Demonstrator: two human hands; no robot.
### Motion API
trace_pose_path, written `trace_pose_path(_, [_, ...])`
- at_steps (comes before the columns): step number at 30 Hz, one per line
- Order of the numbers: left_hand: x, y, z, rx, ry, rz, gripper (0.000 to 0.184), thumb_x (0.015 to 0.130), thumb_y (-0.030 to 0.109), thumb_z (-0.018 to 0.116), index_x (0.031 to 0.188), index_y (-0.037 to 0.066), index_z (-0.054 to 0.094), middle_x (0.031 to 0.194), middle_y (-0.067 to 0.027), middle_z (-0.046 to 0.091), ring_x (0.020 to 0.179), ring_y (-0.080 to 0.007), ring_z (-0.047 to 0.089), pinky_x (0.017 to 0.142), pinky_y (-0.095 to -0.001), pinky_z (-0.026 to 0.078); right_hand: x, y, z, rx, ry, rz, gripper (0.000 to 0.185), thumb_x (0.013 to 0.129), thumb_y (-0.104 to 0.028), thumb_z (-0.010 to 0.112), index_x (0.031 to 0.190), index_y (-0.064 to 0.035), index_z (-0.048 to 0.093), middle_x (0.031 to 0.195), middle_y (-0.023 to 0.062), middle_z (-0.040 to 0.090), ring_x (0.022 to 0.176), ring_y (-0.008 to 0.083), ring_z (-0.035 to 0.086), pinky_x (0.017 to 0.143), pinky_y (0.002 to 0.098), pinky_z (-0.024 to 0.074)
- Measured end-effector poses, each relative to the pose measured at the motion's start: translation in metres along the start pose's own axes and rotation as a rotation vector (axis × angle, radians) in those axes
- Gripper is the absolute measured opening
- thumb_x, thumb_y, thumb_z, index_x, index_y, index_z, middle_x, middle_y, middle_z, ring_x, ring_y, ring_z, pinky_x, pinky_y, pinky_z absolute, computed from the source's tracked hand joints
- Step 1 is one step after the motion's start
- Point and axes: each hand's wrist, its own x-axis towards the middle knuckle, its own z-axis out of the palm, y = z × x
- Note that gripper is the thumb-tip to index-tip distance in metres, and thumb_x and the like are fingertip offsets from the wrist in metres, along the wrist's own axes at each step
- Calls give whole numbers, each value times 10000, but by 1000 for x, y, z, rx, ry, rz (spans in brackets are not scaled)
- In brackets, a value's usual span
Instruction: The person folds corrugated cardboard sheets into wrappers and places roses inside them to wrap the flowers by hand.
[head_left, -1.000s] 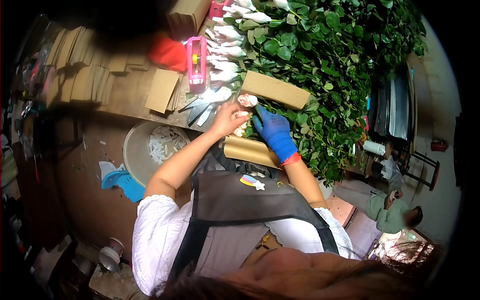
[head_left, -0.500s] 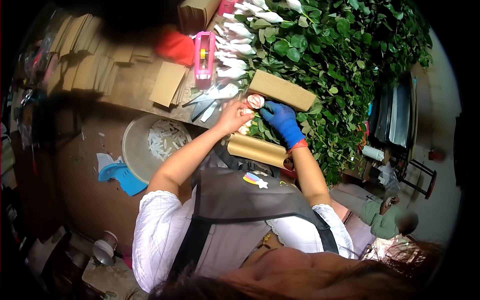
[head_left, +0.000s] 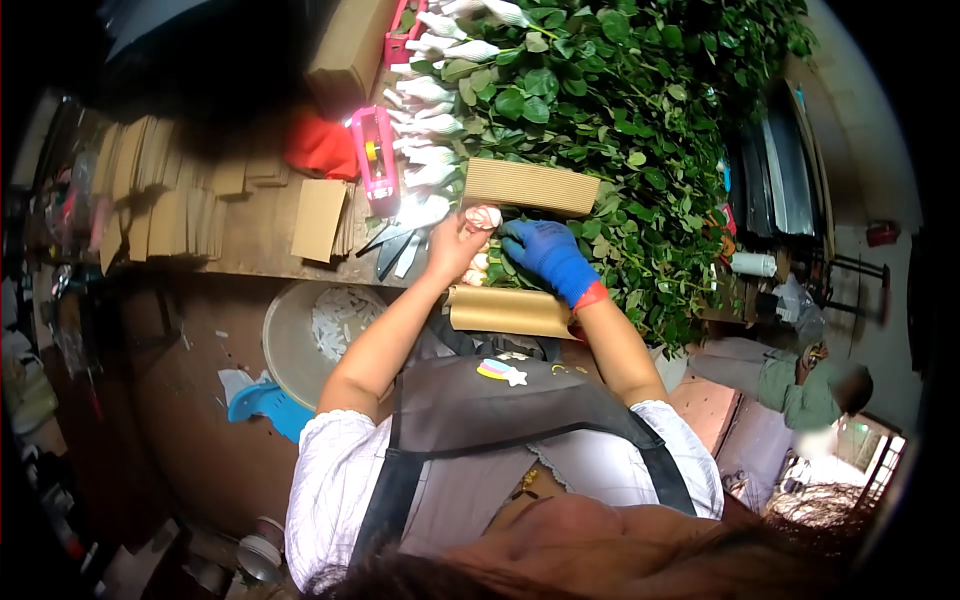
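My bare left hand (head_left: 455,248) pinches a pale pink rose (head_left: 483,217) at its head. Beside it, my right hand (head_left: 548,257), in a blue knitted glove, is closed with its fingertips just right of the rose; whatever lies in those fingers is hidden. More cream-pink roses (head_left: 477,267) show below the hands. A corrugated cardboard strip (head_left: 532,187) lies above them, and a curved brown cardboard sheet (head_left: 510,312) sits at the near side. Left of my left hand are scissors (head_left: 393,252), partly covered.
Leafy stems (head_left: 640,150) pile up on the right, with white-sleeved flower heads (head_left: 430,125) along their left side. A pink tape dispenser (head_left: 376,165) and cardboard pieces (head_left: 320,220) lie left. Below stands a bin (head_left: 290,350) with white scraps. Another person (head_left: 815,390) is at far right.
The camera view has shifted, moving the table items left in the picture. My left hand still grips the rose, its fingers now closer around the head. The gloved hand stays beside it.
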Motion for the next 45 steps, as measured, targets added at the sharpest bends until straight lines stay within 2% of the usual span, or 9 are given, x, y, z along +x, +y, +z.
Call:
trace_pose_path(8, [5,-8,-2,-16,-59,-73,264,837,102,759,1076,12,696,992,-33,725,914,-92,645,840,-254,515,20,-4,27,-75,69,236,385,859,-444,686,1135,-177,673,1000,98,750,867,357,715,766,477,559])
trace_pose_path(12, [7,-29,0,-35,-49,33,293,833,112,790,1071,-14,677,961,-43,719,863,-105,639,809,-260,519,-25,3,-19,495,282,144,281,850,-360,691,1049,-163,713,935,112,738,850,327,713,752,428,556])
trace_pose_path(15, [5,-17,-3,-67,-72,-58,291,857,141,788,1068,-21,671,979,-86,731,872,-139,664,823,-290,526,-98,23,-65,648,740,151,290,858,-148,721,1141,-86,718,1003,158,737,898,262,724,815,367,558])
trace_pose_path(18, [3,-6,-2,-105,-75,-72,265,872,125,795,1050,-13,655,944,-67,695,824,-118,642,748,-265,526,-207,68,-130,438,1227,666,392,932,-84,701,1299,28,626,1201,106,702,1021,183,677,877,330,547])
trace_pose_path(22, [7,-19,-3,-175,-88,-85,271,875,128,798,1054,-19,658,883,-32,667,777,-92,623,706,-239,525,-334,54,-227,-118,1756,591,366,1078,-234,500,1269,44,642,1149,125,729,1017,227,693,910,335,549])
trace_pose_path(33, [12,-27,-7,-114,-95,-149,237,895,124,784,1056,4,660,893,-34,696,747,-84,627,683,-242,517,-396,99,-85,-233,-114,1219,377,831,-261,676,1185,-132,686,1049,191,711,942,345,696,776,427,555])
trace_pose_path(38, [8,-13,-6,-65,-84,-136,198,905,147,780,1027,31,675,827,-6,664,660,-70,603,557,-235,513,-250,105,-91,38,700,451,354,887,-274,699,1203,-114,701,1122,165,718,1012,364,688,869,424,558])
trace_pose_path(42, [11,-15,-8,-57,-104,-131,243,903,135,783,1061,-2,660,876,-19,682,688,-66,593,645,-224,488,-80,152,-67,119,813,-143,253,879,-256,689,1082,-107,710,1106,108,705,997,329,667,853,420,542])
trace_pose_path(45, [9,-6,-7,-75,-110,-188,222,914,127,765,1061,16,643,863,-18,649,679,-81,602,552,-241,534,-3,169,-33,-243,459,204,228,832,-275,690,1026,-156,707,1223,80,673,1135,262,629,912,453,509])
